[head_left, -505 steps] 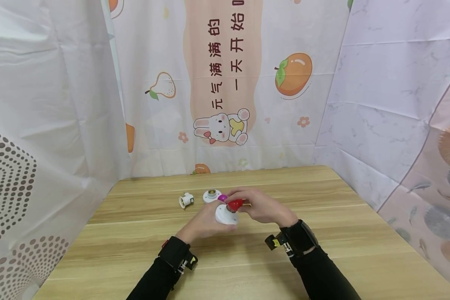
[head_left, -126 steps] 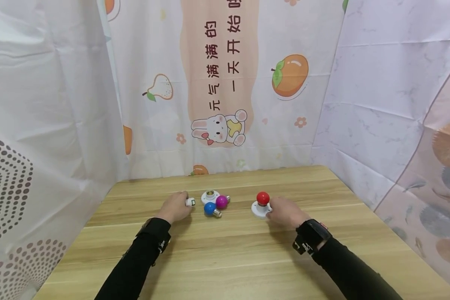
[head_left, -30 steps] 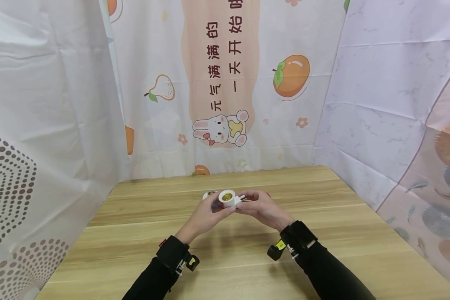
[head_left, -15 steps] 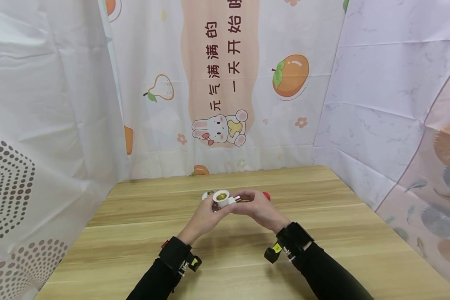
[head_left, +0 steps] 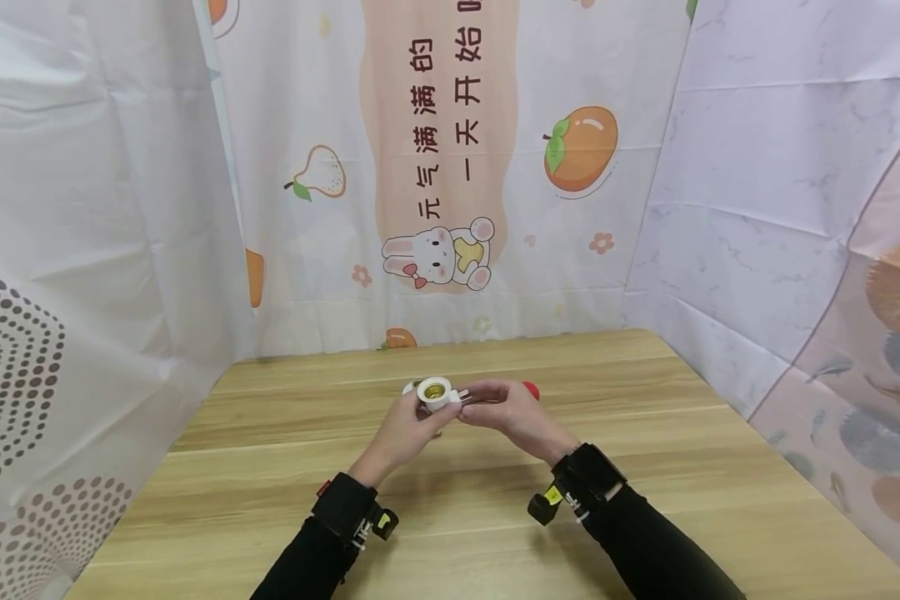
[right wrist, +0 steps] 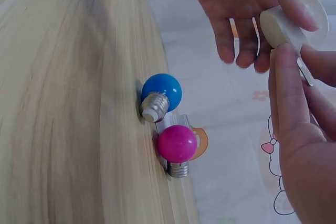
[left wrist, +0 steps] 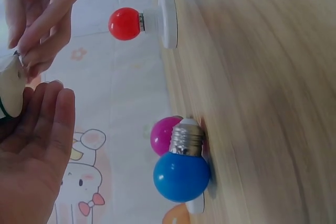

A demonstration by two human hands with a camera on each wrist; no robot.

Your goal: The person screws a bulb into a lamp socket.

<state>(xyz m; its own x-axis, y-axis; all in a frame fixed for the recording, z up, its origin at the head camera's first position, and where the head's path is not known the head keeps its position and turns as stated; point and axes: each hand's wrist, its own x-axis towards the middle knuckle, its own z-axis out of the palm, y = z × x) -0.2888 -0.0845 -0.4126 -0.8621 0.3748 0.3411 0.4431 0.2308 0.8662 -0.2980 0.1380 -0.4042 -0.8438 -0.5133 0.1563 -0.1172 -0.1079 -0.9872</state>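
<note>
A white plug-in lamp socket with a brass-coloured threaded inside is up off the table, its mouth facing upward and two metal prongs pointing right. My left hand grips its body, thumb on the near side. My right hand pinches at the prong end with thumb and fingertips. In the right wrist view the white body shows between the two hands. Below them on the table lie a blue bulb and a magenta bulb, both with silver screw bases; the hands hide them in the head view.
A red bulb stands upright in a round white lamp holder beyond my right hand. Another round white holder is partly hidden behind my left hand. The wooden table meets printed curtains at the back and sides.
The red bulb, earlier in my hands, now stands on the right. My left hand has lifted the plug-in socket from the table's left; both hands have since shifted it slightly left.
</note>
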